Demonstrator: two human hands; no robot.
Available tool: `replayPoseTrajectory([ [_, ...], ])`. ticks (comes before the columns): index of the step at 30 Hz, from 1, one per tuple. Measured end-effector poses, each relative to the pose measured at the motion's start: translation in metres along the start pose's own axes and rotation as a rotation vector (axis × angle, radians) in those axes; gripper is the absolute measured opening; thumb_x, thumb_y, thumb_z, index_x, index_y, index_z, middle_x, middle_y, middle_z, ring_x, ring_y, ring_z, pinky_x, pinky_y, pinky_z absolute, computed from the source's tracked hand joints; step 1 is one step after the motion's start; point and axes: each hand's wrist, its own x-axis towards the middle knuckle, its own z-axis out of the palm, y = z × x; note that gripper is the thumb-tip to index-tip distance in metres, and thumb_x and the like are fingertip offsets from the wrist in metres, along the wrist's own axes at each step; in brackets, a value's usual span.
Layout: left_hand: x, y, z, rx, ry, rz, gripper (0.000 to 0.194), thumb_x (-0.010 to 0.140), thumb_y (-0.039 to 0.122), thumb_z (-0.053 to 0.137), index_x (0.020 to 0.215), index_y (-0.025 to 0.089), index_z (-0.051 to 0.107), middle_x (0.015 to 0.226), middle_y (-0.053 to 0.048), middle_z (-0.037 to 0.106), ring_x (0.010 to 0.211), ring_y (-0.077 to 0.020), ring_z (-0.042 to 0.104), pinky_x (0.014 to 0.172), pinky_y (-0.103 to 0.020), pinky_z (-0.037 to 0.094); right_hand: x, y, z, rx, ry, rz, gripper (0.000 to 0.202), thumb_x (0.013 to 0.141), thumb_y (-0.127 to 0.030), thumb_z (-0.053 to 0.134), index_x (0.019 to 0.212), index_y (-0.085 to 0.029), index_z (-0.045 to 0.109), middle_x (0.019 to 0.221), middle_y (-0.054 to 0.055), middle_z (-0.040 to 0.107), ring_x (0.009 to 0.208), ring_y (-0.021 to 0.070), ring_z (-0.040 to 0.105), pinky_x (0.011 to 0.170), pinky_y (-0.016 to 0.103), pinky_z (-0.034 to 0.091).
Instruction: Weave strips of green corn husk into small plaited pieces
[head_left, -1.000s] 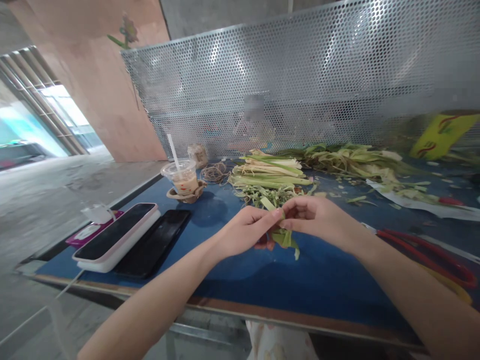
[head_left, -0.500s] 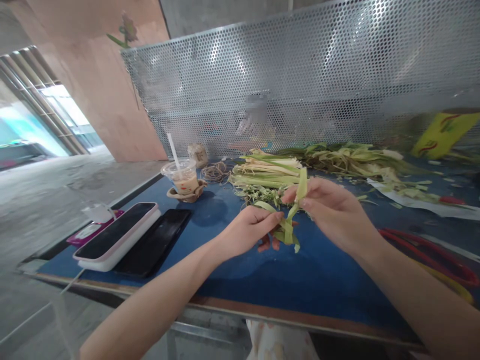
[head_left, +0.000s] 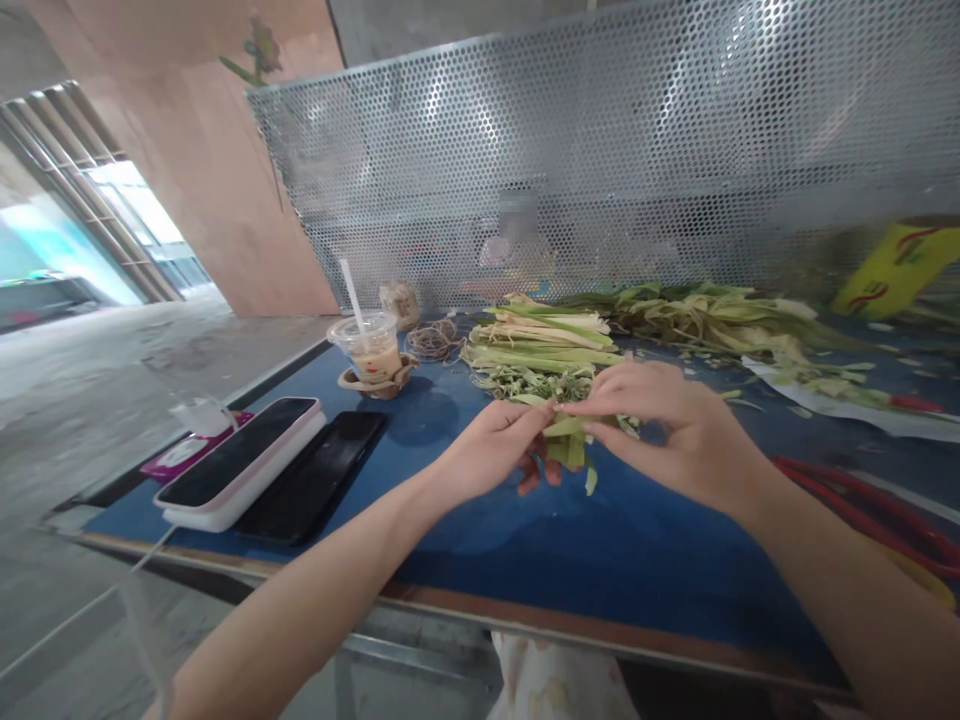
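Over the middle of the blue table [head_left: 450, 540], my left hand [head_left: 499, 450] pinches a folded pale green leaf strip [head_left: 568, 445]. My right hand [head_left: 660, 415] meets it from the right, its index finger and thumb closed on the same strip near the left fingertips. The strip's loose end hangs below the fingers. Just behind the hands is a bundle of pale green stalks [head_left: 536, 340], with small curled green pieces [head_left: 525, 382] in front of it.
On the left are an iced drink [head_left: 371, 350] in a cardboard holder, twine [head_left: 433, 342], a black phone [head_left: 315, 480] and a pink-edged case [head_left: 244, 460]. A leaf heap [head_left: 697, 315] lies back right; red loops [head_left: 862, 510] lie at right. Perforated metal [head_left: 600, 160] stands behind.
My right hand has come down and left toward my left fingertips. The strip part that stood upright now lies across toward my left hand.
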Motion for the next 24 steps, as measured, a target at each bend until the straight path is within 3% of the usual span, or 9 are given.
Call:
replayPoseTrajectory([
  [6, 0.0001, 0.0017, 0.0005, 0.018, 0.036, -0.015, 0.032, 0.086, 0.029, 0.037, 0.067, 0.011, 0.055, 0.052, -0.002, 0.056, 0.039, -0.0083, 0.048, 0.035, -0.018, 0.035, 0.0008, 0.001, 0.0007, -0.103, 0.017, -0.056, 0.012, 0.081, -0.026, 0.057, 0.083, -0.026, 0.069, 0.077, 0.002, 0.065, 0.077, 0.0179, 0.058, 0.075, 0.037, 0.033],
  [16, -0.003, -0.0018, -0.0009, 0.384, 0.066, 0.078, 0.039, 0.087, 0.038, 0.034, 0.065, 0.014, 0.055, 0.054, -0.001, 0.056, 0.041, -0.0077, 0.044, 0.044, -0.02, 0.037, -0.0007, -0.0021, 0.0028, -0.083, -0.079, -0.02, 0.012, 0.081, -0.02, 0.055, 0.078, -0.025, 0.066, 0.071, -0.002, 0.062, 0.074, 0.0137, 0.056, 0.08, 0.035, 0.029],
  [20, -0.0039, -0.0026, 0.0004, 0.661, 0.154, 0.234, 0.042, 0.087, 0.031, 0.035, 0.048, 0.015, 0.04, 0.047, 0.004, 0.04, 0.047, -0.0065, 0.036, 0.048, -0.019, 0.029, -0.0011, -0.0053, 0.0041, -0.106, -0.189, -0.021, 0.015, 0.084, -0.024, 0.053, 0.076, -0.025, 0.065, 0.071, -0.002, 0.058, 0.074, 0.013, 0.053, 0.08, 0.035, 0.026],
  [24, -0.0032, -0.0045, 0.0015, 0.797, 0.193, 0.275, 0.042, 0.086, 0.03, 0.036, 0.048, 0.016, 0.027, 0.047, 0.005, 0.025, 0.045, -0.0067, 0.025, 0.045, -0.023, 0.02, -0.0005, -0.0027, 0.0077, -0.086, -0.292, -0.022, 0.019, 0.087, -0.03, 0.048, 0.078, -0.022, 0.062, 0.078, 0.001, 0.057, 0.08, 0.0151, 0.049, 0.077, 0.034, 0.029],
])
